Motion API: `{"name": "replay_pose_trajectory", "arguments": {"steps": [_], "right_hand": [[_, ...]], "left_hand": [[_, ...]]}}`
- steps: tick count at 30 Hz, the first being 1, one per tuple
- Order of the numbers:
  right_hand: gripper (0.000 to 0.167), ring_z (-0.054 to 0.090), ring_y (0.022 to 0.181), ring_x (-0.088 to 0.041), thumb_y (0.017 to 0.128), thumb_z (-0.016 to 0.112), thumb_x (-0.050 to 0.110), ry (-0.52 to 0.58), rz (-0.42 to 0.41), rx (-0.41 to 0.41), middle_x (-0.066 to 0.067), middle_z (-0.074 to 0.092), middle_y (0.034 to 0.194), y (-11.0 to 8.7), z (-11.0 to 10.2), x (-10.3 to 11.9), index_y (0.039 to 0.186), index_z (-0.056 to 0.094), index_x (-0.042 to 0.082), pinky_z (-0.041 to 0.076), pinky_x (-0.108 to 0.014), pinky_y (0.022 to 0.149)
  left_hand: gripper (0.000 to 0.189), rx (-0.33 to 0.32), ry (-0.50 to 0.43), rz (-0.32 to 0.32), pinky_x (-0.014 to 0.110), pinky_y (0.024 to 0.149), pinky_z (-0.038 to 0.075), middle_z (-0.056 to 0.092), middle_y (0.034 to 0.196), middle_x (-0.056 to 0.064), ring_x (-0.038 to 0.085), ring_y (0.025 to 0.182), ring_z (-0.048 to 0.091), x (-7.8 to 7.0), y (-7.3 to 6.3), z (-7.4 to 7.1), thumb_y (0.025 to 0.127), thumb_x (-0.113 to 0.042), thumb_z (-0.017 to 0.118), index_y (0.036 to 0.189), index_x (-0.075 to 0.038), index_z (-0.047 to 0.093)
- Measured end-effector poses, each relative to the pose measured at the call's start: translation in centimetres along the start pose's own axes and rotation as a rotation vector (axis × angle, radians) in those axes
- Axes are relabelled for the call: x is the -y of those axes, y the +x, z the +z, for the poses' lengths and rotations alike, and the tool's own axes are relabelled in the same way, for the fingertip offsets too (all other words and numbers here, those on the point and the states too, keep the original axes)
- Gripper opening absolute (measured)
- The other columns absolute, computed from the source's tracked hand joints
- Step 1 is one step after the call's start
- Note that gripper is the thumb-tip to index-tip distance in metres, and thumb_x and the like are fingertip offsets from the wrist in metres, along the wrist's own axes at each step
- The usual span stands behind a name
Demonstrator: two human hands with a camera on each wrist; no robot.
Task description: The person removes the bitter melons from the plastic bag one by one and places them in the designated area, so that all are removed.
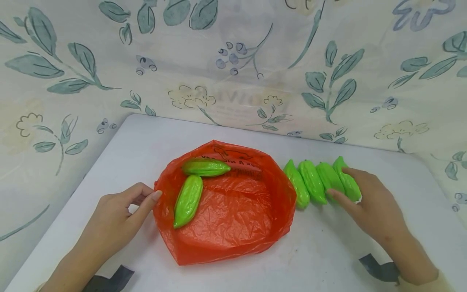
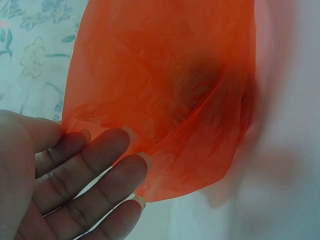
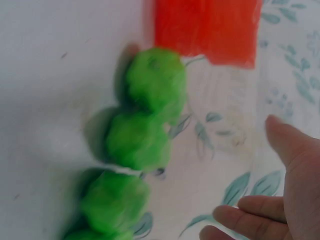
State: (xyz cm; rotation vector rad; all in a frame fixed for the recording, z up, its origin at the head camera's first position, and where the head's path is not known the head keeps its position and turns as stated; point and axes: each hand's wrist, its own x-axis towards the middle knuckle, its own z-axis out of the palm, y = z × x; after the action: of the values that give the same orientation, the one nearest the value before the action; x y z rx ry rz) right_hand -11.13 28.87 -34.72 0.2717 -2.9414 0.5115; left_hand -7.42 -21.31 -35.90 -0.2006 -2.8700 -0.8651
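On the white surface (image 1: pixel 328 251) we see an orange plastic bag (image 1: pixel 233 219) lying open at the centre, with two green gourds (image 1: pixel 189 200) inside near its 10 o'clock edge. Our left hand (image 1: pixel 116 219) has a relaxed, wide grip, its fingertips (image 2: pixel 142 157) touching the bag's 9 o'clock rim. At the bag's 3 o'clock, four more gourds (image 1: pixel 321 182) lie in a touching row; our right hand (image 1: pixel 368 205) rests on the rightmost one with straight fingers, clasping nothing.
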Motion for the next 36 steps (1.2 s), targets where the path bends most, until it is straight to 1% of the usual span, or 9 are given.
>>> {"name": "replay_pose_trajectory", "arguments": {"steps": [4,7,10,13,15,22,25,32,36], "right_hand": [[0.071,0.051,0.130,-0.049,0.093,0.079,0.044,-0.013,-0.048,0.024,-0.026,0.057,0.144,0.3,-0.4,2.1,0.147,0.055,0.004,0.045,-0.072,0.098],[0.068,0.052,0.130,-0.045,0.091,0.083,0.036,-0.020,-0.084,0.037,-0.022,0.058,0.143,0.4,-0.7,3.8,0.147,0.056,0.007,0.049,-0.070,0.096],[0.066,0.054,0.128,-0.039,0.089,0.086,0.030,-0.027,-0.159,0.025,-0.016,0.062,0.139,0.7,-0.7,5.5,0.145,0.058,0.008,0.054,-0.064,0.093],[0.066,0.057,0.126,-0.035,0.086,0.088,0.028,-0.032,-0.257,0.003,-0.012,0.064,0.136,1.0,-0.6,7.1,0.142,0.060,0.008,0.058,-0.058,0.089],[0.066,0.058,0.125,-0.033,0.085,0.089,0.028,-0.031,-0.322,-0.003,-0.011,0.066,0.135,1.3,-0.6,8.2,0.142,0.061,0.009,0.059,-0.055,0.088],[0.068,0.059,0.128,-0.029,0.087,0.086,0.040,-0.057,-0.478,0.035,-0.007,0.066,0.135,2.4,-0.2,11.3,0.143,0.061,0.011,0.059,-0.049,0.092],[0.071,0.060,0.128,-0.029,0.087,0.086,0.042,-0.057,-0.548,0.031,-0.007,0.066,0.135,2.8,0.0,12.3,0.144,0.060,0.008,0.059,-0.047,0.093],[0.068,0.060,0.128,-0.026,0.089,0.086,0.038,-0.082,-0.656,0.049,-0.007,0.065,0.135,3.7,0.3,14.6,0.143,0.060,0.006,0.058,-0.042,0.096],[0.068,0.059,0.129,-0.026,0.091,0.082,0.041,-0.146,-0.691,0.109,-0.007,0.064,0.137,4.5,0.7,16.0,0.145,0.059,0.005,0.055,-0.040,0.100]], "left_hand": [[0.009,-0.014,0.000,0.018,0.021,0.063,0.056,0.071,0.083,-0.012,0.012,0.075,0.063,0.0,0.0,0.0,0.102,-0.028,0.070,0.099,-0.019,0.070],[0.009,-0.018,-0.004,0.026,0.021,0.061,0.055,0.070,0.082,-0.012,0.012,0.074,0.062,0.1,0.1,0.0,0.102,-0.028,0.070,0.099,-0.019,0.070],[0.009,-0.018,-0.003,0.025,0.021,0.061,0.055,0.070,0.082,-0.013,0.012,0.074,0.062,0.1,0.1,0.0,0.102,-0.028,0.070,0.099,-0.020,0.069],[0.009,-0.019,0.002,0.023,0.022,0.062,0.056,0.070,0.082,-0.012,0.012,0.074,0.062,0.1,0.0,0.0,0.102,-0.028,0.070,0.099,-0.020,0.070],[0.009,-0.015,0.001,0.019,0.021,0.062,0.056,0.071,0.083,-0.012,0.012,0.074,0.062,0.2,0.0,0.0,0.102,-0.028,0.070,0.099,-0.019,0.070],[0.011,-0.007,-0.002,0.000,0.021,0.063,0.055,0.072,0.084,-0.011,0.012,0.076,0.063,0.2,-0.1,0.0,0.102,-0.030,0.070,0.100,-0.019,0.070],[0.011,-0.005,-0.003,-0.002,0.021,0.063,0.055,0.072,0.084,-0.011,0.012,0.075,0.063,0.2,-0.1,0.0,0.102,-0.030,0.070,0.100,-0.019,0.070],[0.008,-0.013,-0.008,0.011,0.022,0.062,0.055,0.071,0.084,-0.012,0.014,0.078,0.065,0.3,-0.1,-0.1,0.102,-0.028,0.071,0.100,-0.020,0.070],[0.008,-0.019,-0.007,0.015,0.021,0.063,0.056,0.072,0.084,-0.011,0.014,0.077,0.065,0.2,-0.1,-0.2,0.101,-0.027,0.071,0.100,-0.019,0.070]]}}
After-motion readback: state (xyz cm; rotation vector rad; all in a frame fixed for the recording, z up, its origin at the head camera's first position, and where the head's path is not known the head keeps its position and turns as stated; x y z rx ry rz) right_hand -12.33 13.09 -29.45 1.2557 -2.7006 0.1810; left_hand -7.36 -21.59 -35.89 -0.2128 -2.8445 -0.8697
